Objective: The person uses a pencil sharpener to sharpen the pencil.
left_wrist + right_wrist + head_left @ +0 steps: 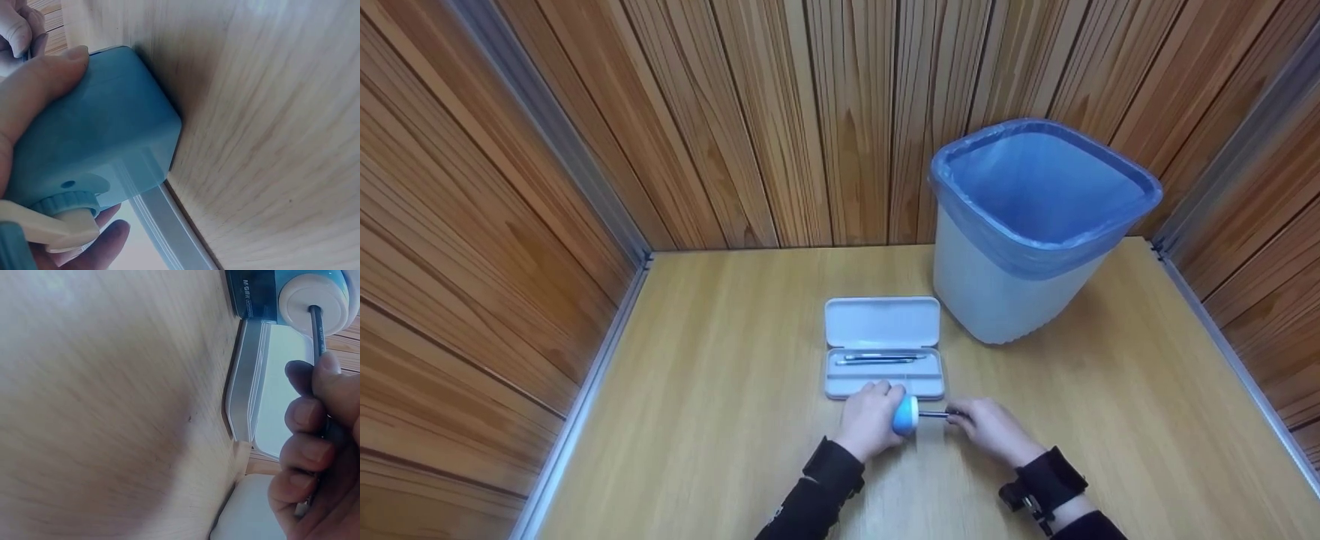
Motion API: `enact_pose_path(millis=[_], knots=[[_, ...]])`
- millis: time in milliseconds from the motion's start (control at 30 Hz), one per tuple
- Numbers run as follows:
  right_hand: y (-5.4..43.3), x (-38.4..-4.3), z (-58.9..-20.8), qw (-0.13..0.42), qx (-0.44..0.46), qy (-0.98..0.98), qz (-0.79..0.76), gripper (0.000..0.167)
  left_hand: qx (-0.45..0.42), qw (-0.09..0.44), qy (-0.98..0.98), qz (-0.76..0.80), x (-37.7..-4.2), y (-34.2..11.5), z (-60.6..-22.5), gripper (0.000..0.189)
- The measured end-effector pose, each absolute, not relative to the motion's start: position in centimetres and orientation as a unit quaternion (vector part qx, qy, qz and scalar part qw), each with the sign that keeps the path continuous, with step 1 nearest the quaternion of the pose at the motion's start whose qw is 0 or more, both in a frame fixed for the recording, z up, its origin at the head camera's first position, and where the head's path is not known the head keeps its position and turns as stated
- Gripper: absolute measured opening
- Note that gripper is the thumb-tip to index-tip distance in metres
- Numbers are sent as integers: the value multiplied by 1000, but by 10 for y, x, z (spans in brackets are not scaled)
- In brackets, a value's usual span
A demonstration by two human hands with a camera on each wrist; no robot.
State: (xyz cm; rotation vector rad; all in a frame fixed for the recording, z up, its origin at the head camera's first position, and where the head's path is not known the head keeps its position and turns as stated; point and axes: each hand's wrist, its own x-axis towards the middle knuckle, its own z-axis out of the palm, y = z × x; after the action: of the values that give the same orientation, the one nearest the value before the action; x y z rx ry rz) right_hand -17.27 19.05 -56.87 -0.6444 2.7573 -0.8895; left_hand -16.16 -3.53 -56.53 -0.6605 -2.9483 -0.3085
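A blue crank pencil sharpener [905,416] sits on the table, and my left hand [870,420] grips its body. In the left wrist view the thumb lies along the sharpener [107,124], with the cream crank handle [67,228] at its end. My right hand [994,429] pinches a dark pencil [319,332] between thumb and forefinger. The pencil's front end is inside the hole in the sharpener's white round face [306,298]. Just beyond the hands lies an opened pencil case [883,322], with a few pencils [877,360] in its upper compartment.
A white bin [990,300] with a blue liner [1050,187] stands at the back right, beyond the case. Wood-panelled walls [847,120] enclose the table [720,360] at the back and sides, with metal strips [585,405] along the side edges.
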Motion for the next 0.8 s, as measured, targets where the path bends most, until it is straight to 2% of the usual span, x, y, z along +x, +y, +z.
enact_pose_path(millis=[367,800], knots=[[196,-172,-573,60,-238,922,-299,8,-226,81,-966,-94,-162,-36,-570,66],[203,-173,-575,106,-224,914,-320,12,-217,61,-970,-90,-162,-34,-568,63]])
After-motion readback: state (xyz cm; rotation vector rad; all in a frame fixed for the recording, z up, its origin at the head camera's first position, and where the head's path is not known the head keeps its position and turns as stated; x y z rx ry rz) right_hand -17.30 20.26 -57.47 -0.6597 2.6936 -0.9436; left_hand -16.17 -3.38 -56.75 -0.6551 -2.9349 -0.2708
